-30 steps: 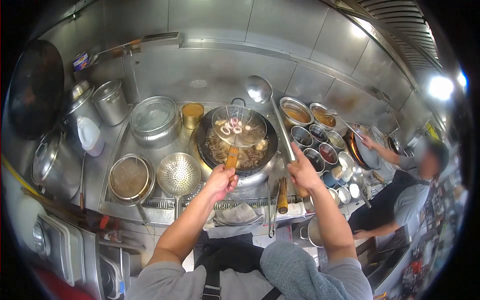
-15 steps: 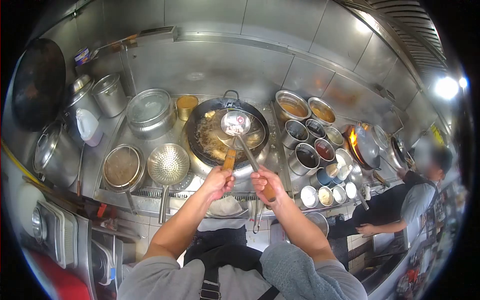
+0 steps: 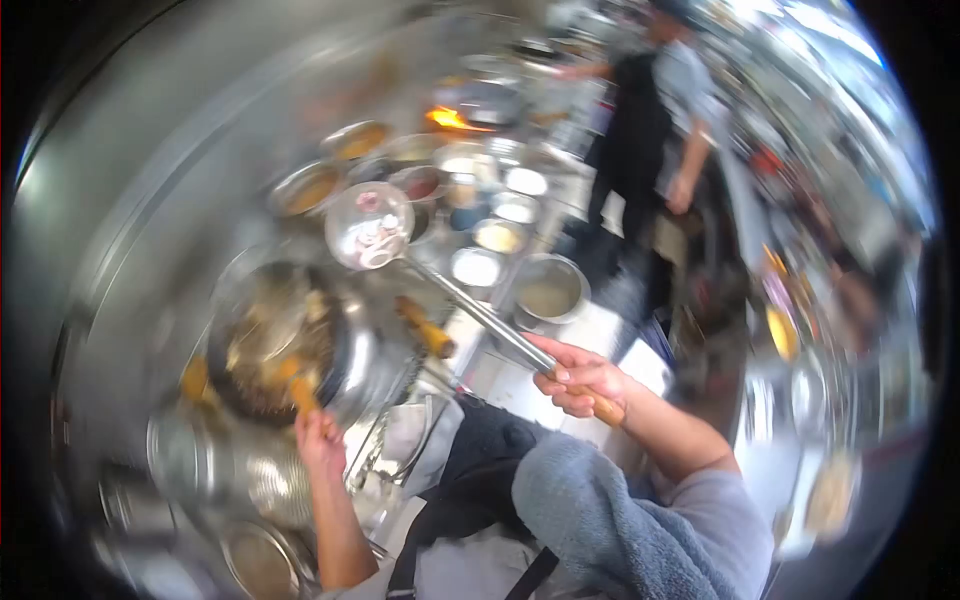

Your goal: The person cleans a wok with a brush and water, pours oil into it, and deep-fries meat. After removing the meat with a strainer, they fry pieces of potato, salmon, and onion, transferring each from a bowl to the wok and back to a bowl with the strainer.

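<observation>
My left hand (image 3: 320, 442) is closed around the wooden handle of a wire skimmer (image 3: 298, 388). Its mesh end lies over a black wok (image 3: 238, 392) with frothy brownish contents, smeared by motion. Held out to the right of the wok, a long-handled metal ladle (image 3: 480, 312) is gripped near its wooden end by my right hand (image 3: 585, 382). Small white and pinkish pieces (image 3: 376, 240) sit in the ladle's bowl, which is above the edge of the seasoning pots.
Metal pots of sauce (image 3: 305, 188) and tubs of white seasoning (image 3: 477, 267) stand beyond the ladle. A wide steel pot (image 3: 552, 290) is to their right. Flames (image 3: 455, 120) rise by another wok. A co-worker in a dark apron (image 3: 630, 130) stands at the far side.
The view has swung to the right and is blurred. My right hand has carried the ladle off the wok to the right; my left hand keeps the skimmer at the wok.
</observation>
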Tool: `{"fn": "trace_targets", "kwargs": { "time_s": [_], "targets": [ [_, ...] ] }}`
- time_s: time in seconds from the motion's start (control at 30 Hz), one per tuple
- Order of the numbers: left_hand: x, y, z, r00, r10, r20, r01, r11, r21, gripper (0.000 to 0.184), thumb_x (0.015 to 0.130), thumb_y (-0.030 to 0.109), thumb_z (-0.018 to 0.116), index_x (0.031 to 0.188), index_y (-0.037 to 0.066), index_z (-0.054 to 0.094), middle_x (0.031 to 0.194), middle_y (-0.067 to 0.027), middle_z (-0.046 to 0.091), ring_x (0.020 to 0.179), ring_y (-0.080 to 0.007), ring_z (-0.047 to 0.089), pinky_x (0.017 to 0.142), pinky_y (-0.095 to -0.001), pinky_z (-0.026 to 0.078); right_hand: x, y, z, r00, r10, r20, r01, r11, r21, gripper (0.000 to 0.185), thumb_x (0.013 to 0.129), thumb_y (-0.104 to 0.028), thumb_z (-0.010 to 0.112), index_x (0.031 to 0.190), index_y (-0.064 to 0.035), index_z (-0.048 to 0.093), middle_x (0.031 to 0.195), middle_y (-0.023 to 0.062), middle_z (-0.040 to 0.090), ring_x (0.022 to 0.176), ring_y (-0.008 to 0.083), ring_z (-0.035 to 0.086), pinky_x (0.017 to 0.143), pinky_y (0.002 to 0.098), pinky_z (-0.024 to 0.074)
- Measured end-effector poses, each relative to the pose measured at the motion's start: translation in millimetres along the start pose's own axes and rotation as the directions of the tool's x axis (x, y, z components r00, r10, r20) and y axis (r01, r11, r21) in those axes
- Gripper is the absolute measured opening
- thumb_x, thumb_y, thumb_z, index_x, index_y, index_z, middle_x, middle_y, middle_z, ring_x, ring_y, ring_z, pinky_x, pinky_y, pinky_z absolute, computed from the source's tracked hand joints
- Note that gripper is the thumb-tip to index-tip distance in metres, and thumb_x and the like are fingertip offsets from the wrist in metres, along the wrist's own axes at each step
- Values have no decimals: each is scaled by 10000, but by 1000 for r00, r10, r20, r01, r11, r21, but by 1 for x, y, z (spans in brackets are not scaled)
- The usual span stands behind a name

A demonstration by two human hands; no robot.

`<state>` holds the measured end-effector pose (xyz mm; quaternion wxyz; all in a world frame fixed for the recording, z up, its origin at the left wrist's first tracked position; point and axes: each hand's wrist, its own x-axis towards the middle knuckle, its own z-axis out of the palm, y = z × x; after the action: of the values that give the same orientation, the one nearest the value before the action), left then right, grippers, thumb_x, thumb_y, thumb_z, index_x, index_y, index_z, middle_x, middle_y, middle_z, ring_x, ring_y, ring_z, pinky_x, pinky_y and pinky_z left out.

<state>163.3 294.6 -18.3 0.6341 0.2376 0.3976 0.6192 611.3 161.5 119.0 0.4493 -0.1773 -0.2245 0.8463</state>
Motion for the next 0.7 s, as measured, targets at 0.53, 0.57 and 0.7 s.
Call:
{"fn": "trace_targets", "kwargs": {
  "time_s": [0.53,0.57,0.7],
  "targets": [
    [26,4,52,972,-233,12,233,972,42,279,957,127,487,685,99,427,627,-55,477,544,-204,445,535,-332,393,-346,225,75,127,-598,-791,683,631,-368,710,927,-85,554,1534,-182,199,849,69,528,516,81,457,419,224,401],
    [22,7,62,971,-238,26,237,970,49,279,957,127,487,685,99,427,627,-55,477,544,-204,445,535,-332,393,-366,227,72,21,-568,-823,669,620,-411,714,927,-87,551,1536,-178,189,866,83,547,517,84,461,423,229,405],
    [30,5,80,975,-220,43,222,974,-49,192,885,48,493,696,72,472,628,-68,475,546,-200,440,528,-316,360,-454,209,60,-160,-579,-799,614,576,-540,731,924,-77,536,1543,-159,155,879,86,553,518,99,470,447,264,438]
  ]
}}
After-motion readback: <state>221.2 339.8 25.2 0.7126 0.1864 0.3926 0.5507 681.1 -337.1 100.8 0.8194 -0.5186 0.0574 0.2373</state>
